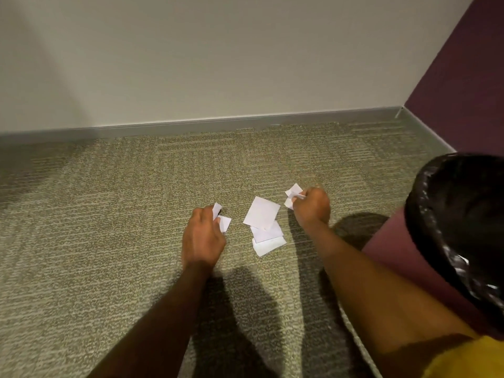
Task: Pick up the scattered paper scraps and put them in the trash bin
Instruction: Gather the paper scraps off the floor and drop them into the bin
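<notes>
White paper scraps lie on a beige carpet. My left hand [203, 237] is closed around a few small scraps [224, 221] that stick out past its fingers. My right hand [311, 207] grips crumpled scraps [293, 192] at its fingertips. Between the two hands a small overlapping pile of flat scraps [263, 227] rests on the carpet, a larger square piece on top. The trash bin [392, 257], maroon with a black bag liner [425, 214], stands at the right, close to my right forearm.
A pale wall with a grey baseboard [191, 126] runs across the back. A dark purple wall [463, 91] meets it in the corner at right, behind the bin. Carpet [81, 241] stretches to the left.
</notes>
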A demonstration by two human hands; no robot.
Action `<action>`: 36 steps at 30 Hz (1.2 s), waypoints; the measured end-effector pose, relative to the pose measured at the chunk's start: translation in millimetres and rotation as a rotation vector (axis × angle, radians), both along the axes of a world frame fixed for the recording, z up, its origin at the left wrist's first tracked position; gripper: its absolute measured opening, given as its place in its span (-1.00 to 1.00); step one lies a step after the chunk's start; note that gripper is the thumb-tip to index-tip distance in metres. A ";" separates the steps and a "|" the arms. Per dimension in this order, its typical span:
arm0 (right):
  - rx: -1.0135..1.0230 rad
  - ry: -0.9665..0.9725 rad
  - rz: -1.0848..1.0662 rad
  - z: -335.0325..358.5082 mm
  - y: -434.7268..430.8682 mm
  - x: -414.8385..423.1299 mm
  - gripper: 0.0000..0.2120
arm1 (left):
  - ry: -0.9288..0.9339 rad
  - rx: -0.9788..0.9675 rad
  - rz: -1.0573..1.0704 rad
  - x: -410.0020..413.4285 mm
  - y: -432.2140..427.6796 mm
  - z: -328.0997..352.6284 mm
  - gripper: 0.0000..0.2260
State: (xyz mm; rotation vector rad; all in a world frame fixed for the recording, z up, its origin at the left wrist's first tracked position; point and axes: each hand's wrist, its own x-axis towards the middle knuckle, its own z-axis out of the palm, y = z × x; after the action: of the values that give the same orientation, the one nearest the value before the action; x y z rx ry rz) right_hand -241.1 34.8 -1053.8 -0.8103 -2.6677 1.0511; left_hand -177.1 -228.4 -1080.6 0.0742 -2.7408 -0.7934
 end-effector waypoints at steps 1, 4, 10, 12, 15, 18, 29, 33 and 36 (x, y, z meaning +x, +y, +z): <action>-0.001 0.001 -0.012 -1.4 1.5 11.1 -0.83 | 0.007 -0.006 0.001 0.1 -1.5 -0.4 -0.75; -0.016 0.029 -0.014 -2.1 7.4 46.6 -0.84 | 0.031 -0.008 -0.026 13.2 0.2 0.0 -0.75; -0.116 -0.040 0.006 6.6 2.3 121.7 -0.88 | 0.091 0.167 -0.065 85.0 28.1 2.2 -0.82; -0.161 -0.081 0.076 11.1 -2.2 148.8 -0.86 | 0.108 0.235 -0.069 115.0 40.9 6.0 -0.82; 0.036 -0.173 0.068 15.4 -14.3 186.8 -0.81 | 0.025 0.342 0.008 155.1 60.8 14.3 -0.86; 0.138 -0.240 0.082 23.2 -29.4 229.3 -0.80 | -0.132 0.464 0.057 185.7 75.3 26.4 -0.82; -0.926 -0.188 0.020 68.2 -48.6 295.5 -0.95 | -0.556 1.025 0.112 242.2 84.0 82.7 -0.72; -1.131 -0.061 0.014 106.5 -61.9 292.7 -0.90 | -0.667 1.451 0.248 230.7 91.4 124.6 -0.82; -1.166 0.064 0.030 145.8 -66.9 289.5 -0.90 | -0.534 1.611 0.241 220.4 94.3 158.0 -0.76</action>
State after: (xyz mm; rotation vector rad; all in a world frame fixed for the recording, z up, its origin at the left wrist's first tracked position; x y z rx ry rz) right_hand 48.5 -32.2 -908.0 -0.8077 -1.8049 2.5932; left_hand 43.3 -134.1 -922.5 0.9676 -1.5578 -2.8401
